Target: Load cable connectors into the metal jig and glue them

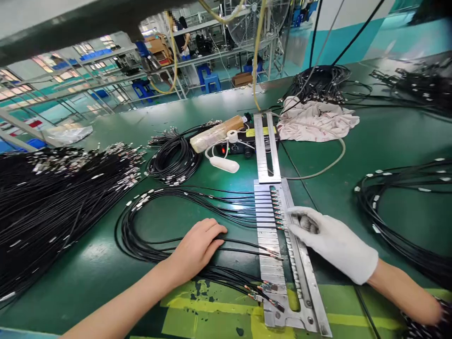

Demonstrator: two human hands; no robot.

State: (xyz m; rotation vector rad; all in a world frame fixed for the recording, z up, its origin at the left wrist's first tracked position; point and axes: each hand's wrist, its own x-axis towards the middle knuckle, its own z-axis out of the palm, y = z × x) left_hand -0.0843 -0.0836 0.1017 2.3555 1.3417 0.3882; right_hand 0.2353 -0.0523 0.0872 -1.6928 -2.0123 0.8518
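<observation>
My bare left hand [197, 245] lies palm down on a loop of thin black cables [148, 245] on the green table, fingers pressing the strands. My right hand [328, 240], in a white glove, rests its fingertips at the right edge of a long slotted metal fixture [268, 263], touching the cable ends [277, 212] seated in its upper slots. Several cables run from the loop into those slots. A few more cable ends [264, 289] lie loose over the fixture's lower part.
A big heap of black cables [52, 197] fills the left. A smaller coil [174, 157] lies behind, near a wrapped roll [215, 134], a small black control box [240, 143] and a white cloth [314, 120]. More cables [402, 221] curve at right.
</observation>
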